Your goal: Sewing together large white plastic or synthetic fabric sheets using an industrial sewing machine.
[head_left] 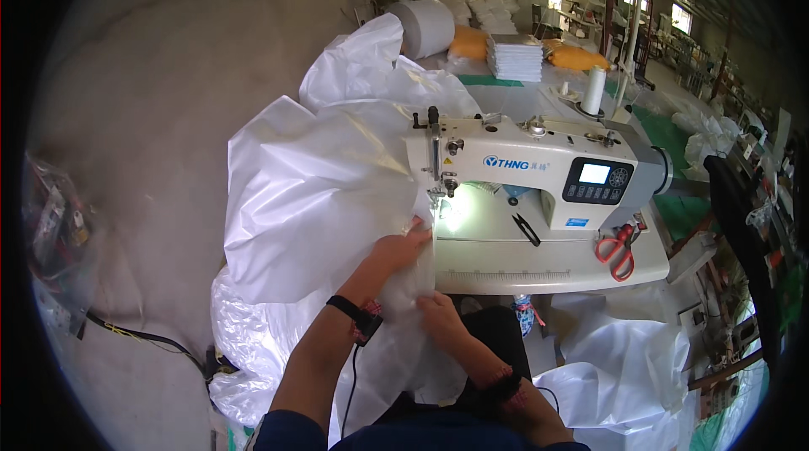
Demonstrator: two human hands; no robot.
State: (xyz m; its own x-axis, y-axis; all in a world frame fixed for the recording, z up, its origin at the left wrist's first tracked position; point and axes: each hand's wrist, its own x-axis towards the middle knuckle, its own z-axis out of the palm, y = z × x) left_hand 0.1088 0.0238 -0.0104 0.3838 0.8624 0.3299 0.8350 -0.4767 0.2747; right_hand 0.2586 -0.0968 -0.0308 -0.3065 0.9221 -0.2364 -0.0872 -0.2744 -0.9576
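A large white plastic sheet (286, 190) hangs in loose folds to the left of a white sewing machine (539, 148). Its right edge runs down from beneath the needle, where a bright lamp shines. Just in front of the presser foot (436, 195), my left hand (403, 250) holds the sheet near this edge, the fingertips partly lost in the white material. Closer to my body, my right hand (443, 321) pinches the same edge between thumb and fingers. Both wrists wear dark bands.
On the machine bed lie black thread snips (527, 229) and red-handled scissors (618, 254). A white thread cone (594, 91) stands behind the machine. A stack of folded white sheets (515, 58), orange bundles (468, 43) and a big white roll (424, 28) sit farther back. More white sheeting (619, 367) lies below right.
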